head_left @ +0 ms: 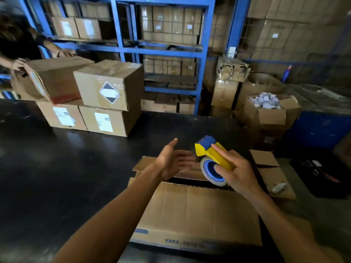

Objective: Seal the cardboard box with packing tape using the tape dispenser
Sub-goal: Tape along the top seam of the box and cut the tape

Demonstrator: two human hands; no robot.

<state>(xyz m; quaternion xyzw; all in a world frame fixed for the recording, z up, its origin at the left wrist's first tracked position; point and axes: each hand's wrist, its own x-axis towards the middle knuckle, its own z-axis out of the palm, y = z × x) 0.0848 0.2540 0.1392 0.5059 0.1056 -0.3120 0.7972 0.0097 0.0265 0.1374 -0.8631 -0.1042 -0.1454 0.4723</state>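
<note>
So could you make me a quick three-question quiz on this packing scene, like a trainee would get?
1. True or false: the box in front of the person is already taped shut.
2. Which hand holds the dispenser? A) left B) right C) both
3. Fill in: the left hand is open and holds ____.

Key
1. False: a dark gap shows between the flaps, and no tape is on it.
2. B: the right hand grips it above the box.
3. Nothing: it is raised beside the dispenser, palm toward it.
</note>
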